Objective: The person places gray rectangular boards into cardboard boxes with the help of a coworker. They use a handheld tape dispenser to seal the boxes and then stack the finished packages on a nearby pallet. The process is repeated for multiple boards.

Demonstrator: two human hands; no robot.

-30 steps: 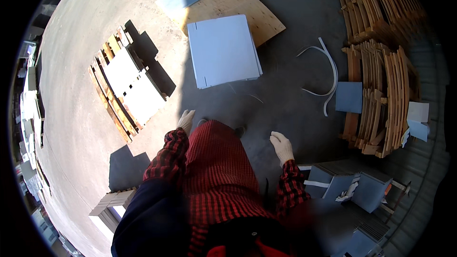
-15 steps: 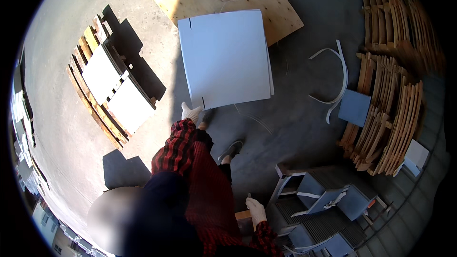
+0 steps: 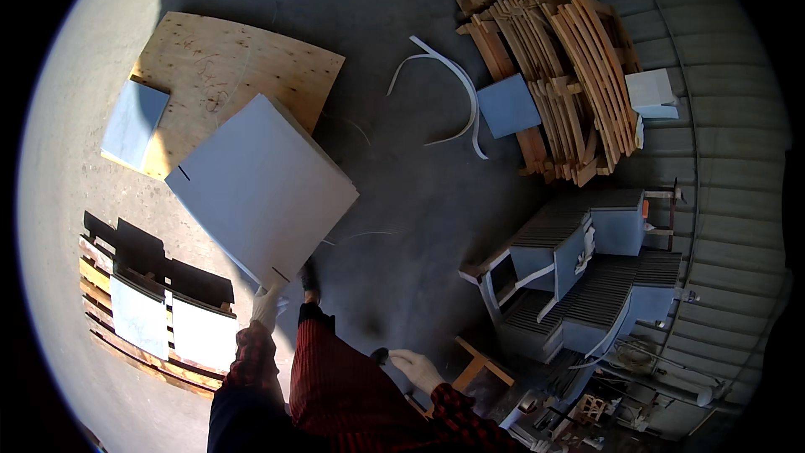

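Note:
In a pale glove, my left hand (image 3: 265,305) is at the near corner of a stack of large white square panels (image 3: 264,189). Its fingers stretch toward the panel edge; whether they touch it is unclear. A short black line marks the top panel near this corner, and another sits near its left corner. My right hand (image 3: 417,369), also gloved, is off to the right, in front of my red checked clothing. Its fingers are closed together, with a small dark shape at their tips that I cannot make out.
Beyond the stack lies a plywood board (image 3: 243,59) with a grey-blue sheet (image 3: 138,124) on its left end. A slatted pallet (image 3: 96,289) bears white panels at left. White strapping (image 3: 457,71) curls on the floor. Stacked wooden pallets (image 3: 579,75) and a rack of grey panels (image 3: 579,268) stand right.
My view has turned to the right, so the panel stack now appears rotated and further left. My left hand remains near its corner. My right hand has swung inward, its fingers now pointing left.

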